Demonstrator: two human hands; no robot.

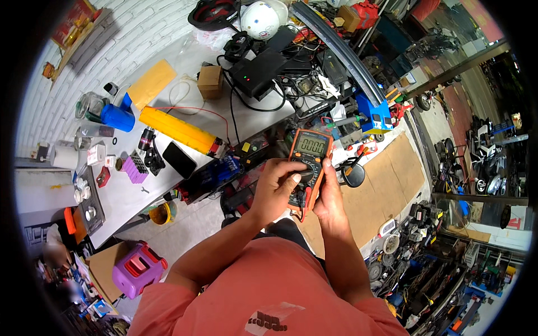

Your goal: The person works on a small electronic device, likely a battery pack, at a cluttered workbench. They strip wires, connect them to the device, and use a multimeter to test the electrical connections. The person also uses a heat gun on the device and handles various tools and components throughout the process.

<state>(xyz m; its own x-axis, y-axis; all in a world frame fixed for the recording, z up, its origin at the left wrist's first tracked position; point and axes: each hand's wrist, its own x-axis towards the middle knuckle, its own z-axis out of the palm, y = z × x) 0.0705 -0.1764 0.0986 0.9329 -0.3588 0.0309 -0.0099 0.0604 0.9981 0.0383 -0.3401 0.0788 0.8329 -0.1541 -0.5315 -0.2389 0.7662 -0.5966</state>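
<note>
Both hands (278,187) cradle the orange multimeter (307,168).

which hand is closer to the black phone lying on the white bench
Left. The left hand is on the dial of the orange multimeter, on the side toward the black phone. The right hand grips the meter's far edge, farther from the phone.

Orange-cased multimeter (307,168) with grey-green screen, yellow battery pack (180,131), purple box (137,269), black phone (179,159)
</note>
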